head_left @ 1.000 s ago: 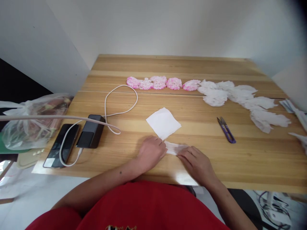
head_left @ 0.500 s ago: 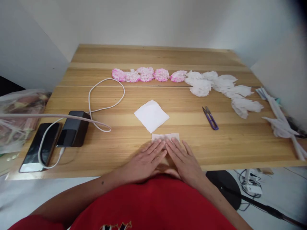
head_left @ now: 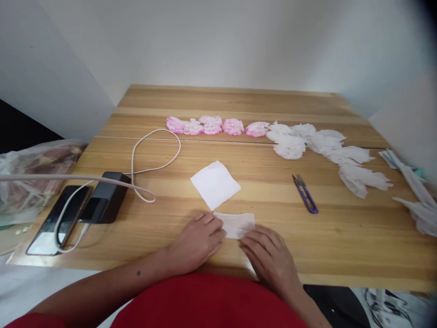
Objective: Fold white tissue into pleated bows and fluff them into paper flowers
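A folded strip of thin white paper (head_left: 235, 224) lies on the table near its front edge. My left hand (head_left: 198, 239) is at the strip's left end, its curled fingers holding that edge. At the lower right corner, my right hand (head_left: 271, 255) has its fingers bent together over the paper; both thumbs are mostly hidden. Just beyond the strip lies a square white paper sheet (head_left: 215, 185), turned like a diamond. Purple-handled thread snips (head_left: 305, 195) rest to the right with their blades pointing away from me.
Pink-edged paper flowers (head_left: 233, 126) and white paper flowers (head_left: 290, 146) form a row at the back. On the left are a phone (head_left: 51, 230), a black power bank (head_left: 111, 198) and a looping white cable (head_left: 155, 169). White wrapped stems (head_left: 414, 182) lie far right.
My hands have moved apart from the middle of the folded paper to its two ends, uncovering it. The view has tilted, so the table appears lower.
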`<state>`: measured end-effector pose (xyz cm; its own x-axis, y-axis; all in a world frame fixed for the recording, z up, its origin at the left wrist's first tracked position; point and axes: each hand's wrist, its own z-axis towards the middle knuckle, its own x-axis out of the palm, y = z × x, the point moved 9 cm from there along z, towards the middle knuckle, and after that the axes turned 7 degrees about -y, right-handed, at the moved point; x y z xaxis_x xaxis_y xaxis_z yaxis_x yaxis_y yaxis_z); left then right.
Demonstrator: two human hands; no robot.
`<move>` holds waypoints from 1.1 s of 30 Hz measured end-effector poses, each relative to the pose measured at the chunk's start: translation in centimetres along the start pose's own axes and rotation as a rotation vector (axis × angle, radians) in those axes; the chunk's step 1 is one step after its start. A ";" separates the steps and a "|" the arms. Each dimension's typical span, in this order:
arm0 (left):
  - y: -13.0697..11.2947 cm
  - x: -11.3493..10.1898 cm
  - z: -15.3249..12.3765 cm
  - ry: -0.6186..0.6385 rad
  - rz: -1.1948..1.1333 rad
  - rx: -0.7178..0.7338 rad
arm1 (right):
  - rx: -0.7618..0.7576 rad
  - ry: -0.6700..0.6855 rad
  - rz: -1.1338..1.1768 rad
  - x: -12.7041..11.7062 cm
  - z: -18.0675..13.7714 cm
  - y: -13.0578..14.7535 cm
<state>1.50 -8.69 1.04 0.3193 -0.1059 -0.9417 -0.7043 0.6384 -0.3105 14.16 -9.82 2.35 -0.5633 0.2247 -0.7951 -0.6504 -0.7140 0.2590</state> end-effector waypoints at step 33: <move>23.5 -9.5 3.7 -0.522 0.327 -0.721 | -0.074 -0.058 0.107 0.5 -0.8 -1.4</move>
<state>-15.78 10.12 3.18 0.1573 0.4609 -0.8734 -0.9751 -0.0673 -0.2111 15.21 -9.31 1.18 -0.6576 0.1809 -0.7314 -0.5468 -0.7824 0.2981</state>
